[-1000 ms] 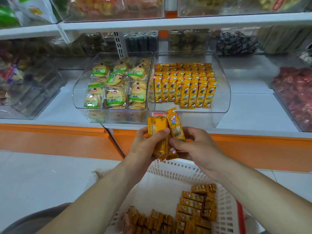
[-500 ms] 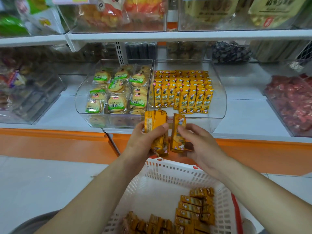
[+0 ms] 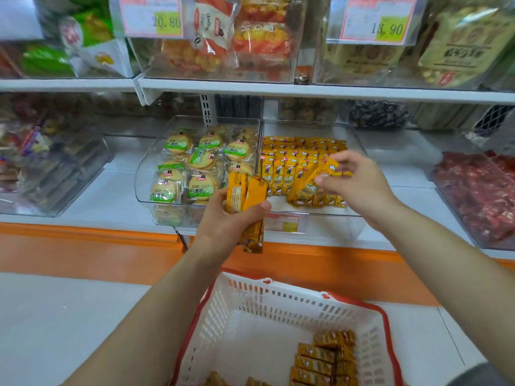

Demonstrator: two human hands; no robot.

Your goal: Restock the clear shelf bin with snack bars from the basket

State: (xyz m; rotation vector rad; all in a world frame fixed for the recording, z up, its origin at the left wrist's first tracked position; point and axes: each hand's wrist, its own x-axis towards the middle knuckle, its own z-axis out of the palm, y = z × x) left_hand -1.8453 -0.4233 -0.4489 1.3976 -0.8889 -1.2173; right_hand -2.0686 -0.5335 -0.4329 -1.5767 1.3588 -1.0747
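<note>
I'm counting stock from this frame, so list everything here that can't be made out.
1. Count of the snack bars in the left hand: head view, its fingers and the front bars hide the rest.
2. Loose bars in the basket: the frame's bottom edge cuts them off.
3. Right rows in the clear bin: the right hand and its pinched bar cover them.
4. The bin's front label: too small and blurred to read.

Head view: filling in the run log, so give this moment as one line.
left hand: grips spare bars | right hand: pinches one bar at clear bin | basket: holds more bars
</note>
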